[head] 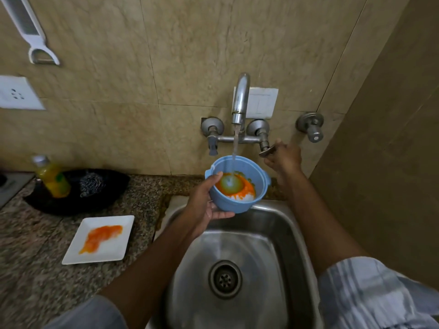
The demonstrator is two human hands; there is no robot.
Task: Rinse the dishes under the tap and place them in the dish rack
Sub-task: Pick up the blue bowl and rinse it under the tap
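My left hand (206, 203) holds a light blue bowl (247, 200) over the steel sink (292, 238), thumb on its rim and fingers under its base. Orange residue coats the bowl's inside. Water runs from the chrome tap (240, 100) straight into the bowl. My right hand (283, 157) is closed on the tap's right lever handle (267, 151) at the wall. A white square plate (118, 248) smeared with orange sauce lies on the granite counter, left of the sink. No dish rack is in view.
A black tray (104, 198) at the back left holds a yellow soap bottle (52, 178) and a steel scrubber (91, 184). A separate valve (311, 127) sticks out of the wall on the right. A peeler (35, 34) hangs at the upper left, above a socket (16, 93).
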